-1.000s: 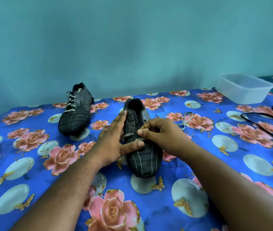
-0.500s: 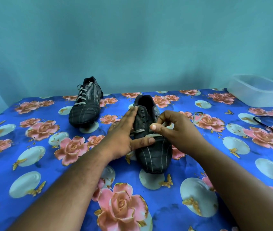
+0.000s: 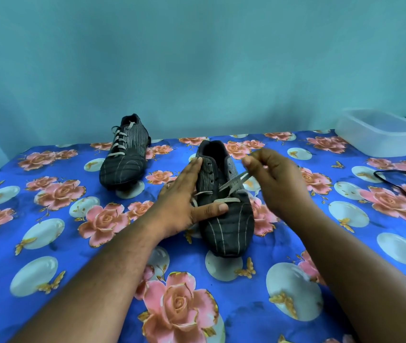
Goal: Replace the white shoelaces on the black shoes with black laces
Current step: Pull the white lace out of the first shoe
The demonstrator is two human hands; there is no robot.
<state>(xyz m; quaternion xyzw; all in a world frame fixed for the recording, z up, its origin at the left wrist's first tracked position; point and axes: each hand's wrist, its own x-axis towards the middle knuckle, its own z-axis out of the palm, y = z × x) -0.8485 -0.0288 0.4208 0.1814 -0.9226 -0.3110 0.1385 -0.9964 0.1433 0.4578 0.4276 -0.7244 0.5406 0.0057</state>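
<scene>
A black striped shoe point(image 3: 226, 219) lies in front of me, toe towards me. Its upper eyelets are bare; a white lace point(image 3: 234, 181) still crosses the lowest rows. My left hand point(image 3: 184, 199) lies flat along the shoe's left side, thumb across the vamp, holding it down. My right hand point(image 3: 273, 179) is lifted to the right of the shoe, fingers pinched on a loop of the white lace pulled up and out. A second black shoe point(image 3: 125, 154), fully laced in white, stands at the back left. A black lace point(image 3: 405, 184) lies at the right edge.
A blue cloth with pink roses point(image 3: 73, 243) covers the table. A clear plastic tub point(image 3: 380, 134) stands at the back right corner. A teal wall rises just behind the table.
My right hand has risen and moved right, drawing the white lace out of an eyelet row. My left hand stays pressed on the shoe. The view shifted slightly.
</scene>
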